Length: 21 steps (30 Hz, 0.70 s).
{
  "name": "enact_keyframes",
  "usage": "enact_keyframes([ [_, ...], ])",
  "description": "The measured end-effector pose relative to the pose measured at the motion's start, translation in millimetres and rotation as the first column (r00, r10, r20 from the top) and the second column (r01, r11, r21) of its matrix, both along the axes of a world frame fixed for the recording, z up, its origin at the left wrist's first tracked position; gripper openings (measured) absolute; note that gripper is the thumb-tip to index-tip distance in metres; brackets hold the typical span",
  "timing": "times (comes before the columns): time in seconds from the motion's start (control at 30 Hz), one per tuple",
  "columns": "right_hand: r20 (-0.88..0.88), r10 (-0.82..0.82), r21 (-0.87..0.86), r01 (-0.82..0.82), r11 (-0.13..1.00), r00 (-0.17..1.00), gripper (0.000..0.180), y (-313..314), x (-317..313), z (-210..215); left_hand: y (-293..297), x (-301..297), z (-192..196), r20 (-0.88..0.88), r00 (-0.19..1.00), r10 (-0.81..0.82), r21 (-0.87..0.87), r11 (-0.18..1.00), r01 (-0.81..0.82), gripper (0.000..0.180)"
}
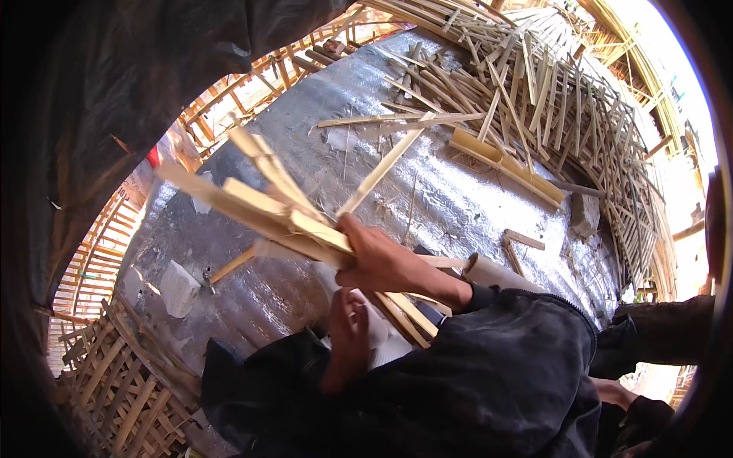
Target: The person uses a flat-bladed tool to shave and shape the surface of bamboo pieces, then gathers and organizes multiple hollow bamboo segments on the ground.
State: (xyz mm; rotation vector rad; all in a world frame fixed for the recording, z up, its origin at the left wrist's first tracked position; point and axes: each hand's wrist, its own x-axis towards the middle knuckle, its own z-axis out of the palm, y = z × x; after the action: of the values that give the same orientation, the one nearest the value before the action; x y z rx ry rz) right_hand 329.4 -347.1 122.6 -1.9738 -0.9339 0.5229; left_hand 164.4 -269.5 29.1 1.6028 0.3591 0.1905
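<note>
My right hand (388,263) is closed around a bundle of split bamboo strips (263,217). Their pale ends fan out to the upper left and are partly blurred. Just below it my left hand (350,340) is raised, palm inward, fingers loosely curled and apart, with nothing visible in it. More bamboo strips (412,317) extend beneath my right wrist, beside a whitish thing I cannot identify. One long strip (385,169) slants away beyond my right hand.
A grey metal sheet (298,122) lies under the work. Split bamboo is heaped (534,91) at the far right, with a half-round bamboo piece (508,168) before it. A pale stone (180,290) and woven bamboo (122,382) are at left. Another person's hand (613,393) shows lower right.
</note>
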Motion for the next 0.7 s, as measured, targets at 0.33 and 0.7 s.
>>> enact_keyframes([
  [0.33, 0.112, -0.022, -0.023, 0.025, 0.999, 0.993, 0.055, 50, 40, 24, 92, -51, -109, -0.118, 0.964, 0.237, 0.259, 0.945, -0.201, 0.019],
  [0.7, 0.728, -0.332, -0.162, 0.622, 0.766, 0.600, 0.065, -106, 447, 124, 70, -36, -86, -0.351, 0.928, 0.126, 0.623, 0.771, 0.131, 0.024],
])
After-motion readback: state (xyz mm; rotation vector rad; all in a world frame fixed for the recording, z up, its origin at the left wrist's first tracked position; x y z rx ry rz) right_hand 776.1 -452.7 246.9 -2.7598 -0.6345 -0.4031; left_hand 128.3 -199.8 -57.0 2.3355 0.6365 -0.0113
